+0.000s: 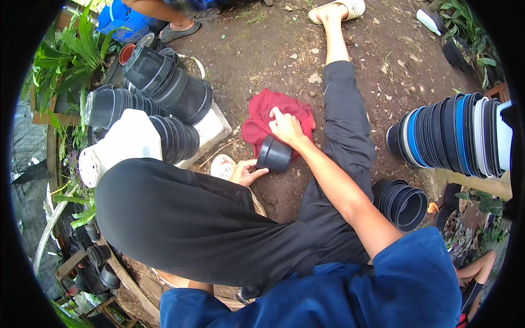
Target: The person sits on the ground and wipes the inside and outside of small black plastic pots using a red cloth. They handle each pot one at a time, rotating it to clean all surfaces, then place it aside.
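A small black plastic plant pot [274,155] is tilted on its side between my knees. My left hand [245,172] holds it at one end, thumb in front and fingers partly hidden behind it. Past the pot, a crumpled red cloth [270,100] lies on the soil. My right hand [286,126] is over this cloth with its fingers bent; whether they grip the fabric is hard to tell. The inside of the pot is turned away from view.
Stacked black pots [180,94] lean on a pale block [217,123] at left, beside white pots [131,137]. Nested black, blue and white pots [447,133] lie at right, above another black stack [400,205]. Another person's foot [180,26] is at top left.
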### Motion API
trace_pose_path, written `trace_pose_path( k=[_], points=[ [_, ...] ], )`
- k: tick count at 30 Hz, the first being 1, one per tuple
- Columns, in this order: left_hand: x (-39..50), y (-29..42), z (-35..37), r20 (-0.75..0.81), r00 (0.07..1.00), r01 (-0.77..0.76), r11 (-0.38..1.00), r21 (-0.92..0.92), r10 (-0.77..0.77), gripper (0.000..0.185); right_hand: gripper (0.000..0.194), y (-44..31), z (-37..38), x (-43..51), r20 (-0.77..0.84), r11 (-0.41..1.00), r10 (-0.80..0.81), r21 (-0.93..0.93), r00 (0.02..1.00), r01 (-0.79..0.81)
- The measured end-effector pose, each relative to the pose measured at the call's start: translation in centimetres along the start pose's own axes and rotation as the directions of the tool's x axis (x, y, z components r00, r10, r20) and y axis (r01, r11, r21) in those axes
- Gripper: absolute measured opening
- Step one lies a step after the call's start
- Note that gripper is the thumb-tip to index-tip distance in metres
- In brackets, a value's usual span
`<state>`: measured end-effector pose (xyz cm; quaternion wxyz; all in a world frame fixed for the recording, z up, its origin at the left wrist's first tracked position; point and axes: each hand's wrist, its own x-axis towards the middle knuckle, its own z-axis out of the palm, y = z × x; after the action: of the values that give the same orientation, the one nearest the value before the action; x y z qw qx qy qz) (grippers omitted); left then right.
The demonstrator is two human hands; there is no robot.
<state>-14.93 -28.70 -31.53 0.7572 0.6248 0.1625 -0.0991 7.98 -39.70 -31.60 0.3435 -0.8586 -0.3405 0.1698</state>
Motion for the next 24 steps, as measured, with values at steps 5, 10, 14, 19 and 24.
trace_pose_path(
  k=[5,10,14,19,24],
  points=[
    [0.3,0.0,-0.1,-0.034,0.999,0.007,0.999,0.039,-0.006,0.031,0.022,-3.5,-2.8,0.0,-0.110,0.947,-0.069,0.305,0.992,0.100],
    [0.0,1.5,0.2,-0.029,0.999,-0.016,0.993,0.115,0.020,0.031,0.020,-4.7,-1.0,-1.7,0.005,0.981,-0.047,0.188,0.999,0.045],
    [-0.4,1.6,0.3,-0.035,0.999,-0.005,0.994,0.114,0.009,0.027,0.031,-1.0,0.3,-0.3,0.059,0.994,0.021,-0.108,0.998,-0.015],
    [0.1,0.1,-0.3,-0.012,0.989,-0.133,0.942,0.307,0.144,0.026,0.029,-0.1,-0.4,0.5,0.031,1.000,0.015,-0.024,0.999,-0.014],
    [0.7,-0.6,-0.6,-0.043,0.998,-0.039,0.962,0.268,0.053,0.023,0.021,-3.9,-2.5,0.2,-0.045,0.966,-0.044,0.254,0.998,0.054]
  ],
)
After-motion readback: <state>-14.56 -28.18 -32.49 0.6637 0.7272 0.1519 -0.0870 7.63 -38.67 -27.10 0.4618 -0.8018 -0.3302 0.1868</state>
